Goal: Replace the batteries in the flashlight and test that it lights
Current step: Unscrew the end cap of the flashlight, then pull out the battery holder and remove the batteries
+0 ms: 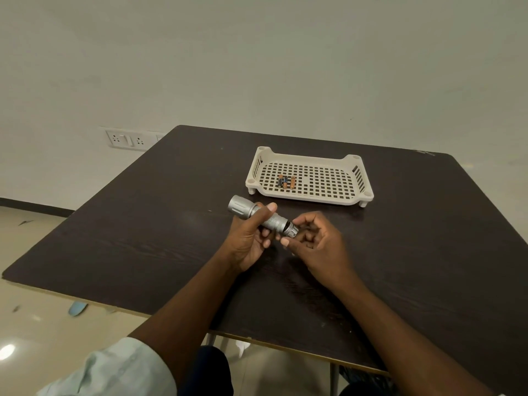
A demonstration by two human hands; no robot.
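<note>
A silver flashlight [243,207] is held above the dark table [143,238], its wide head pointing up and left. My left hand [251,238] is wrapped around its knurled barrel. My right hand [317,241] pinches the tail end [291,228], thumb below and fingers on top; a dark gap shows between barrel and tail cap. Three small batteries [286,181], orange and dark blue, lie side by side in a white perforated tray [328,167] beyond my hands.
The tray stands on short feet at the far middle of the table. The table's front edge runs diagonally close to my body. A wall socket panel [125,139] sits on the wall to the left. The floor lies left of the table.
</note>
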